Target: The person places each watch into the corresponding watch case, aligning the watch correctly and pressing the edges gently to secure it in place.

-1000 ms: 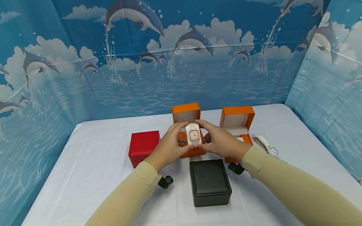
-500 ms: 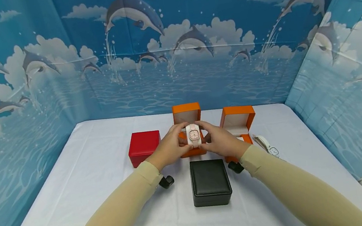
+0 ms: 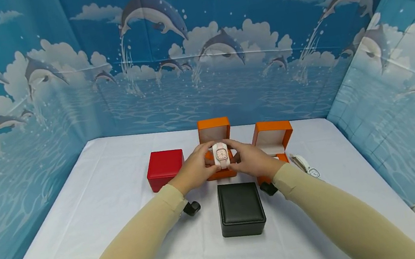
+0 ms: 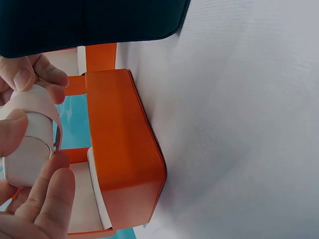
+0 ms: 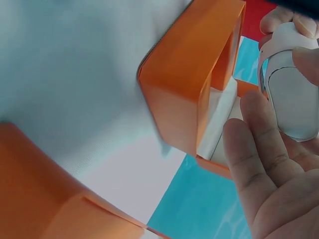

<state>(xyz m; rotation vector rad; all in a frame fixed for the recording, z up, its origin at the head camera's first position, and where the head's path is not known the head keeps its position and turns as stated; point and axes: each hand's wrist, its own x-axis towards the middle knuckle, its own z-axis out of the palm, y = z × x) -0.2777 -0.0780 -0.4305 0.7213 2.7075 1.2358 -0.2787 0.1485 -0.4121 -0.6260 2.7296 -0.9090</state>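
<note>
Nearest the viewer, a closed black leatherette box [image 3: 241,208] sits on the white cloth-covered table [image 3: 86,237], lid down, untouched. Just beyond it both hands meet over the middle: the left hand [image 3: 194,170] and the right hand [image 3: 250,161] pinch, fingers curled, a white square-faced wristwatch wrapped round a pale cushion [image 3: 221,154], one hand on each side, the dial facing the viewer. The wrist views show the fingers [image 4: 30,74] closed round the cushion's ends, with the cushion held just above the mouth of the open orange hinged box [image 3: 215,139] and not yet seated in it; its cream lining [image 5: 219,122] shows bare below. Judged from this, the watch is mounted on its cushion and brought to the box, while lowering it in and shutting the lid remain. To the left stands a closed red box [image 3: 165,168]. To the right a second open orange box [image 3: 272,138] stands with a second white watch [image 3: 307,167] lying loose on the cloth beside it, apparently unpacked. Behind everything hangs a blue dolphin-print backdrop [image 3: 195,50].
</note>
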